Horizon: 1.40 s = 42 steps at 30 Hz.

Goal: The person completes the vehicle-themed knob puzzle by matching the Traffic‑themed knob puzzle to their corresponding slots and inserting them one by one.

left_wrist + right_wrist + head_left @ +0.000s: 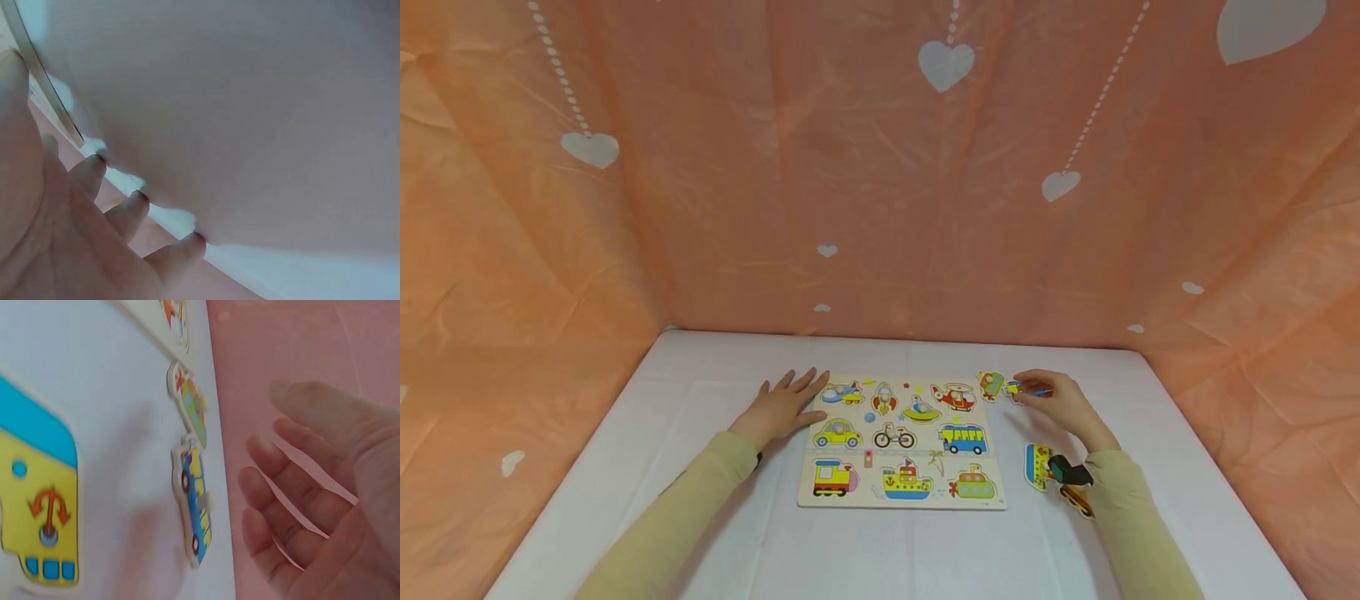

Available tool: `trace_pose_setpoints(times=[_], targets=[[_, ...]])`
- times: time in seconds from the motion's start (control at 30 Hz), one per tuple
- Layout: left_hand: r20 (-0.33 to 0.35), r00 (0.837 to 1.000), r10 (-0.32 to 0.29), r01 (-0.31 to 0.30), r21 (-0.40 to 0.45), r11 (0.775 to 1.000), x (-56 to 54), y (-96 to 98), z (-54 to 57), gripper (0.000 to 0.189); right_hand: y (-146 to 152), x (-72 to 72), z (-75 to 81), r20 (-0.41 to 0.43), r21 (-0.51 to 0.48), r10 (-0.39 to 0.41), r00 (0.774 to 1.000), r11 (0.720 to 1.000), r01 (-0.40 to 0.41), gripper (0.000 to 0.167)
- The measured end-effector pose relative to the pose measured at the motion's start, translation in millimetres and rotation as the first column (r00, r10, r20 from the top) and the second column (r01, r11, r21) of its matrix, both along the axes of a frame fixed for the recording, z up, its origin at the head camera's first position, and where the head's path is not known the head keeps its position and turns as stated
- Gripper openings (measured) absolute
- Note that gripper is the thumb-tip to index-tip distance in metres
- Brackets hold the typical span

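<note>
A wooden vehicle puzzle board lies flat on the white table. My left hand spreads its fingers at the board's left edge; its thumb touches that edge. Beyond the board's right side, my right hand hovers with loosely bent fingers over a blue and yellow bus piece, holding nothing. The bus lies knob up. A green submarine piece lies beside it, close to the board. Nearer the right wrist is a yellow and blue ship piece, partly covered by the dark wrist camera.
Next to the ship lies a red and orange piece, partly hidden by the right sleeve. White cloth covers the table. An orange curtain with white hearts stands behind and at both sides.
</note>
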<state>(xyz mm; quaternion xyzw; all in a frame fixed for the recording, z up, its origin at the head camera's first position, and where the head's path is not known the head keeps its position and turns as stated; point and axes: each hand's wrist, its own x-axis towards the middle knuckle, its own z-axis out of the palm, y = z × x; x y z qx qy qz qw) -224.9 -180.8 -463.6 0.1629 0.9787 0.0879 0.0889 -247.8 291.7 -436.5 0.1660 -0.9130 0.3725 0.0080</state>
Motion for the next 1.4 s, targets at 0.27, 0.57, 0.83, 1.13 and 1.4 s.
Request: trace_pose_setpoints(times=[0.27,0.57,0.83,1.13,1.4], targets=[[-0.019,1.0,-0.005,0.005,-0.001,1.0,-1.3,-0.8,-2.9,0.077,10,-3.6,-3.8,-0.001,0.0,-0.019,1.0,1.0,0.019,0.032],[-0.007,1.0,0.001,-0.001,0.01,1.0,-0.3,1.1,-1.8,0.077,15,-10.4,-11.2,0.041,-0.014,-0.057,0.997,0.998,0.058,0.033],[-0.006,1.0,0.01,-0.01,0.017,1.0,0.5,0.8,-2.2,0.076,18,-13.8,-15.5,0.079,-0.037,-0.083,0.993,0.996,0.087,0.033],[0.001,1.0,0.016,-0.016,0.03,0.999,1.8,2.6,-1.8,0.075,26,-22.3,-24.5,0.123,-0.026,-0.127,0.984,0.991,0.131,0.032],[0.008,1.0,0.02,-0.02,0.044,0.999,2.4,1.5,-0.5,0.075,26,-27.8,-29.4,0.132,-0.02,-0.116,0.984,0.993,0.119,0.029]])
